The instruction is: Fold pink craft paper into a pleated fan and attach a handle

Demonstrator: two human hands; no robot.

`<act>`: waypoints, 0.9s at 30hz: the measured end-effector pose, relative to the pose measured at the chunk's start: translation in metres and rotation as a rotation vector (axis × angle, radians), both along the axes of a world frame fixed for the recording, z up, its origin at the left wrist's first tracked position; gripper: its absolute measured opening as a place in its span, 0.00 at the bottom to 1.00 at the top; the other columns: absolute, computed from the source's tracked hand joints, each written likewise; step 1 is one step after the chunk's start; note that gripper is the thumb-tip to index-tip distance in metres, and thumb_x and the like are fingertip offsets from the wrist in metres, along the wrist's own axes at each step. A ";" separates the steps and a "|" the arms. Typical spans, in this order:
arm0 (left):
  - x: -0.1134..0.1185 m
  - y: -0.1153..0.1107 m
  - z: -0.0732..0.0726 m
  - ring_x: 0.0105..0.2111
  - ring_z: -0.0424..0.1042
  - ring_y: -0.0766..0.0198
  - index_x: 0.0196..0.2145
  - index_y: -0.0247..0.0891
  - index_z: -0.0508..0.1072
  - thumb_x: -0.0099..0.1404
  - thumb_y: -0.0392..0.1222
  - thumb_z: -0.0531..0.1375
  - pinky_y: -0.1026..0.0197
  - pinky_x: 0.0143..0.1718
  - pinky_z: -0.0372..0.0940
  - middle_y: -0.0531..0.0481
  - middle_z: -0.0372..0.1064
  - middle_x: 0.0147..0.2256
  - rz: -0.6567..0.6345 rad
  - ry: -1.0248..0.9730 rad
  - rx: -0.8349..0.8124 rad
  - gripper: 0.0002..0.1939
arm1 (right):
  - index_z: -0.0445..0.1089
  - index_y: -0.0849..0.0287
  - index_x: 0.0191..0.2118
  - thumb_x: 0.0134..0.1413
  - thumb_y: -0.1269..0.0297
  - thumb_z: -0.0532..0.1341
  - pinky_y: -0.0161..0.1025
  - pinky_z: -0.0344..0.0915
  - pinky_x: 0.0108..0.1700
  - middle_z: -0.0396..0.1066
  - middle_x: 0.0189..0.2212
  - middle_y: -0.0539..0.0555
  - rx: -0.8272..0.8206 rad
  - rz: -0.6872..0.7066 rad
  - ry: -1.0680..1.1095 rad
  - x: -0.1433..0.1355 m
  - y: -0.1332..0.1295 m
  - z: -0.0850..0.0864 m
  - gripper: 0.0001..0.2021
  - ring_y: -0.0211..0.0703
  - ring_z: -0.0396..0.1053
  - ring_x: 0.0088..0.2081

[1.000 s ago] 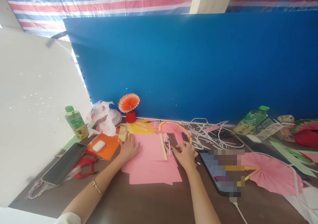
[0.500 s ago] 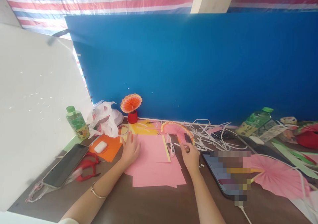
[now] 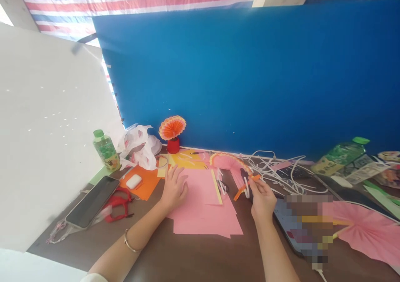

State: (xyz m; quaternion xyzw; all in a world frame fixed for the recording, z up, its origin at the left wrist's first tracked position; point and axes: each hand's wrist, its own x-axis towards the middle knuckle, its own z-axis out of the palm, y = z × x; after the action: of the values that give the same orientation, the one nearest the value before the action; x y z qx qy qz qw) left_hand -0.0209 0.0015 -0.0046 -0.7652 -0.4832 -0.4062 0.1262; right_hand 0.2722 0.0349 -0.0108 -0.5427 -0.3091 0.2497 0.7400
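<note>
My left hand (image 3: 173,188) lies flat with fingers spread on the left edge of a stack of pink paper sheets (image 3: 208,212) on the brown desk. My right hand (image 3: 261,196) is raised just right of the sheets and pinches a thin orange paper strip (image 3: 244,187) that slants down to the left. Just behind the strip lies a pink folded fan with an orange rim (image 3: 229,162). A narrow yellow strip (image 3: 216,181) rests on the pink sheets.
Left: a phone (image 3: 92,201), red scissors (image 3: 118,204), a white earbud case (image 3: 133,181) on orange paper, a green bottle (image 3: 106,149), a plastic bag (image 3: 139,145). An orange fan on a red base (image 3: 172,132) stands by the blue board (image 3: 250,78). Right: white cables (image 3: 281,169), a tablet (image 3: 300,228), a pink fan (image 3: 368,232), a lying bottle (image 3: 340,155).
My right hand has lifted from the desk and moved right, and now holds the orange strip up. My left hand stays on the pink paper. The view has shifted to the left.
</note>
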 end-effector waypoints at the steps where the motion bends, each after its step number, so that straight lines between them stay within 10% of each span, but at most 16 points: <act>1: 0.001 -0.002 0.001 0.58 0.50 0.50 0.39 0.38 0.68 0.58 0.31 0.51 0.36 0.56 0.44 0.43 0.62 0.49 -0.026 -0.014 -0.003 0.12 | 0.71 0.63 0.32 0.31 0.56 0.70 0.42 0.69 0.37 0.74 0.32 0.58 0.014 0.004 -0.028 -0.001 -0.001 0.002 0.19 0.47 0.72 0.35; 7: 0.015 -0.015 0.008 0.51 0.60 0.55 0.40 0.38 0.69 0.60 0.33 0.50 0.47 0.50 0.58 0.44 0.67 0.43 -0.254 -0.318 -0.280 0.12 | 0.73 0.61 0.28 0.48 0.62 0.60 0.48 0.68 0.43 0.74 0.34 0.59 0.259 -0.202 -0.648 -0.022 -0.019 0.022 0.08 0.50 0.71 0.39; 13: 0.036 -0.028 0.015 0.44 0.67 0.59 0.40 0.39 0.72 0.62 0.44 0.53 0.56 0.46 0.63 0.46 0.68 0.44 -0.428 -0.706 -0.871 0.13 | 0.73 0.55 0.33 0.52 0.72 0.57 0.41 0.70 0.44 0.74 0.36 0.54 0.510 0.106 -1.077 -0.067 -0.035 0.020 0.09 0.42 0.72 0.38; 27: 0.038 -0.028 0.012 0.40 0.68 0.61 0.30 0.39 0.74 0.60 0.41 0.55 0.56 0.45 0.62 0.48 0.72 0.35 -0.490 -0.719 -0.818 0.08 | 0.72 0.53 0.37 0.53 0.74 0.55 0.46 0.70 0.44 0.73 0.39 0.55 0.530 0.227 -1.103 -0.089 -0.044 0.011 0.12 0.45 0.70 0.42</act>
State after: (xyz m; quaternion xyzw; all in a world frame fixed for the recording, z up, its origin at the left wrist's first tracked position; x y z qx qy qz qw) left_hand 0.0170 -0.0269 0.0071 -0.6553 -0.4223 -0.4381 -0.4476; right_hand 0.1828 -0.0089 0.0004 -0.3534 -0.7530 -0.0757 0.5499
